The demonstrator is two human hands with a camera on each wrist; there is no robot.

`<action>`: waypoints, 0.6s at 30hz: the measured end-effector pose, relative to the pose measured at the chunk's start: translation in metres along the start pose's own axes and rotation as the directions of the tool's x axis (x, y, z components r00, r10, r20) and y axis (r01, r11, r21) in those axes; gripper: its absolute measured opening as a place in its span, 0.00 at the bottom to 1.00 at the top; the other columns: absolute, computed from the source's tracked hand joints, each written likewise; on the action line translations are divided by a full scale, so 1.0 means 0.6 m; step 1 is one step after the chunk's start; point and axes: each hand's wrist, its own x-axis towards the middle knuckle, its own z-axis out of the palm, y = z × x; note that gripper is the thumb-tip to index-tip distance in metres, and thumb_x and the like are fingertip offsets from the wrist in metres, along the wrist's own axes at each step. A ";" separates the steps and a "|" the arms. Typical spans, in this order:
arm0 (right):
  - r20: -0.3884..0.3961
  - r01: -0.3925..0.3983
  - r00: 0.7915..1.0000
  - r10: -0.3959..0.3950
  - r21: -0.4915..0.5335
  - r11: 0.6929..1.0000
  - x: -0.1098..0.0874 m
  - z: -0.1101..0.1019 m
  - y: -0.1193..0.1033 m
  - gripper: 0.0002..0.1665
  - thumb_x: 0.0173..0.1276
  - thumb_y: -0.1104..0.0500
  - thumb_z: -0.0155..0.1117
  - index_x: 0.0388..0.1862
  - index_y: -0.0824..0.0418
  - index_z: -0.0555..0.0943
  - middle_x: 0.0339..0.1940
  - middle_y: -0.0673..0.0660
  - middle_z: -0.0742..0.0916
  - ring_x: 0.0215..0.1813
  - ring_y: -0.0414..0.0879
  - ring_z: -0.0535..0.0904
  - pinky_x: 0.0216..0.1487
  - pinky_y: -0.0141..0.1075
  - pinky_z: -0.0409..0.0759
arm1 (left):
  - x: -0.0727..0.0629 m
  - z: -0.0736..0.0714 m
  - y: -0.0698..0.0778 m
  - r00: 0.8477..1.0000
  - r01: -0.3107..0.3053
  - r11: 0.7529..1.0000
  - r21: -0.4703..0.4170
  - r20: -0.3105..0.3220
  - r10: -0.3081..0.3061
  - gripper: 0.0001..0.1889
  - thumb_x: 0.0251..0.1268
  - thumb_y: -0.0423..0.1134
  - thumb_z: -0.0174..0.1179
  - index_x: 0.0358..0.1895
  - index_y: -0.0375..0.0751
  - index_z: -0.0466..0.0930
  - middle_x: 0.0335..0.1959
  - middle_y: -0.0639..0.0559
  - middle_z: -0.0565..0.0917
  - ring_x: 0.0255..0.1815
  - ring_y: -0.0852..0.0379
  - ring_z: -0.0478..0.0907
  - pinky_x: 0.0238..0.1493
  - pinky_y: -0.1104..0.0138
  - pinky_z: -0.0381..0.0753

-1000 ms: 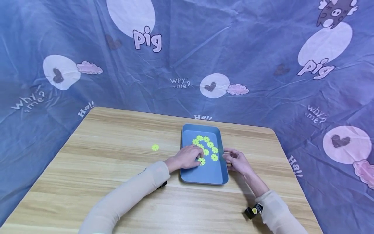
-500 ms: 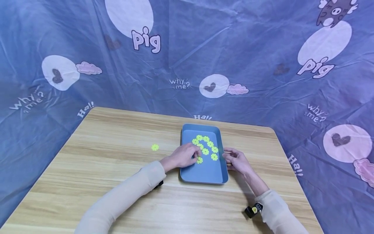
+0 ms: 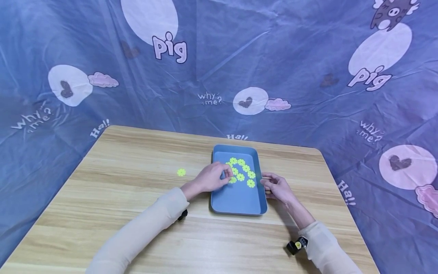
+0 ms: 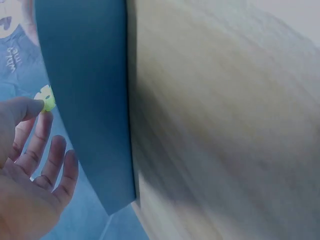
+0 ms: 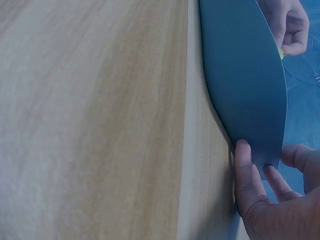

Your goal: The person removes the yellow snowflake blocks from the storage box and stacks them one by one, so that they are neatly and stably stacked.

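My left hand (image 3: 213, 177) is over the left side of a blue rectangular tray (image 3: 239, 199). It pinches a yellow-green flower-shaped disc (image 4: 46, 98) between thumb and forefinger, the other fingers loosely bent. Several like discs (image 3: 241, 162) lie flat inside the tray, some linked in a curved row or partly overlapping; my fingers hide a few. At the tray's right wall, my right hand (image 3: 278, 188) holds the side, its fingertips against the outer face and its thumb at the rim, as the right wrist view shows.
One more yellow-green disc (image 3: 181, 172) lies on the wooden table (image 3: 143, 152), left of the tray. Behind the table hangs a blue printed cloth (image 3: 219, 68). A black wrist camera (image 3: 296, 245) sits at the right sleeve.
My left hand has drawn back slightly, up and left, carrying the pinched disc from the tray's middle nearer the other discs. The right hand and tray have stayed put.
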 end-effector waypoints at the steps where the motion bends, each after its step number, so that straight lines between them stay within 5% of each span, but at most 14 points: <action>1: 0.001 0.001 1.000 -0.001 0.000 1.000 0.000 0.000 0.000 0.35 0.80 0.57 0.62 0.80 0.66 0.65 0.49 0.50 0.87 0.39 0.37 0.86 0.41 0.35 0.89 | -0.002 -0.004 0.000 1.000 -0.001 1.000 -0.004 -0.009 0.001 0.02 0.71 0.39 0.68 0.42 0.51 0.85 0.39 0.58 0.88 0.46 0.57 0.79 0.50 0.64 0.79; 18: -0.007 -0.003 1.000 0.003 -0.003 1.000 0.000 -0.001 0.003 0.34 0.80 0.57 0.62 0.79 0.66 0.66 0.49 0.50 0.86 0.39 0.38 0.86 0.41 0.35 0.89 | -0.036 -0.051 -0.012 0.995 0.019 0.996 -0.092 -0.100 -0.029 0.02 0.72 0.39 0.66 0.43 0.50 0.85 0.39 0.56 0.87 0.46 0.49 0.83 0.47 0.65 0.80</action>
